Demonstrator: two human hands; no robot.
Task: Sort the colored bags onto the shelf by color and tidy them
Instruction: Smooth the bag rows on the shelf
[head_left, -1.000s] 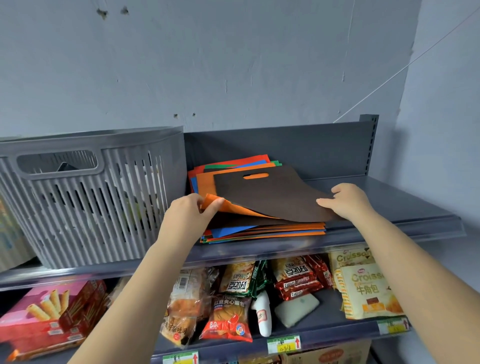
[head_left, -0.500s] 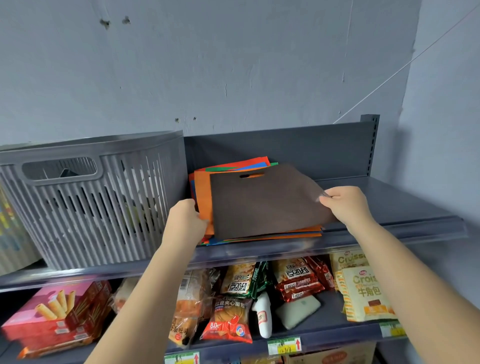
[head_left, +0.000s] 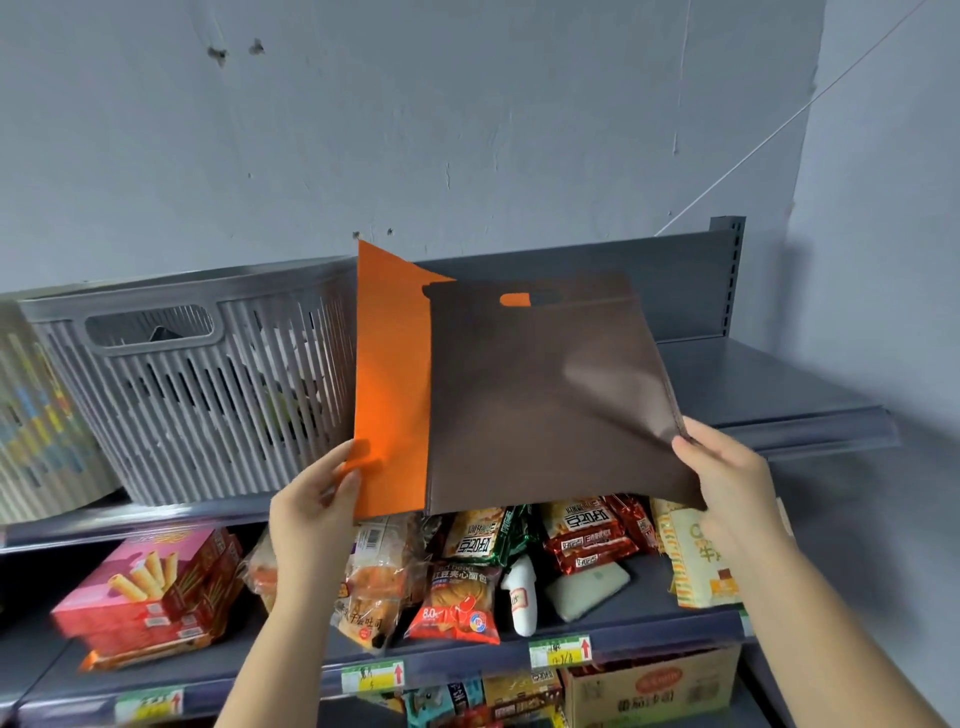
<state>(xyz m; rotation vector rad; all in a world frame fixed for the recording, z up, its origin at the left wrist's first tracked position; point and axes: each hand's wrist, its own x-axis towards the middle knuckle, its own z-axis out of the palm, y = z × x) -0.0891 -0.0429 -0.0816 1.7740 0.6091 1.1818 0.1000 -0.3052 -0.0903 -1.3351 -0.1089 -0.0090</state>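
A flat brown bag (head_left: 545, 400) with a cut-out handle stands upright in front of the top shelf (head_left: 769, 384), overlapping an orange bag (head_left: 389, 374) behind it on the left. My left hand (head_left: 317, 499) pinches the orange bag's lower left corner. My right hand (head_left: 722, 467) grips the brown bag's lower right corner. Both bags are lifted off the shelf and hide whatever lies on it behind them.
A grey slatted plastic basket (head_left: 208, 384) sits on the top shelf's left part, close to the orange bag. The lower shelf holds pink biscuit boxes (head_left: 150, 587), snack packets (head_left: 457, 597) and a yellow croissant pack (head_left: 701, 556). A cardboard box (head_left: 654, 686) sits below.
Both hands have lifted the brown and orange bags from lying on the pile to standing upright in front of the shelf. The rest of the coloured pile is now hidden behind them.
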